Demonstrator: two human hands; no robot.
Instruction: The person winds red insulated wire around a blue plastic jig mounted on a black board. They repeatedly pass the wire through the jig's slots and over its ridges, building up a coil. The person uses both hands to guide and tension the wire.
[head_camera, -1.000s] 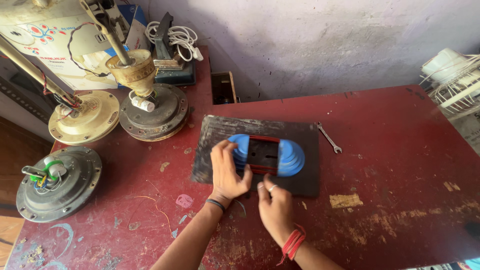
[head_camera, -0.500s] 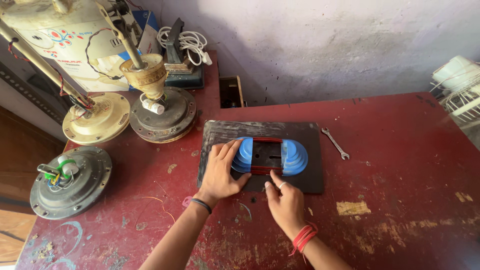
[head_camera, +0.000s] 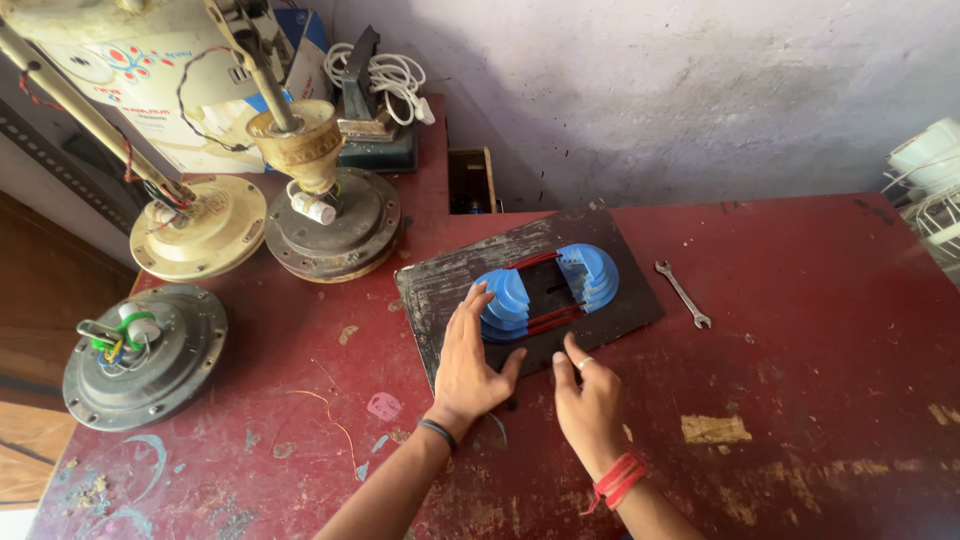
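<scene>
red tabletop (head_camera: 800, 300) carries a dark board (head_camera: 440, 290) with a blue stepped former (head_camera: 545, 290); left hand (head_camera: 470, 365) rests flat on it, fingers apart; right hand (head_camera: 590, 400) touches the board's near edge, fingers loosely apart, gripping nothing.

A dark, scuffed rectangular board (head_camera: 440, 290) lay flat on the red tabletop (head_camera: 800, 330), turned at a slight angle to its front edge. On the board sat a fixture of two blue stepped, half-round formers (head_camera: 510, 300), facing apart and joined by thin red bars, with a dark gap between them. The left former lay under the fingertips of the left hand (head_camera: 470, 355).
</scene>
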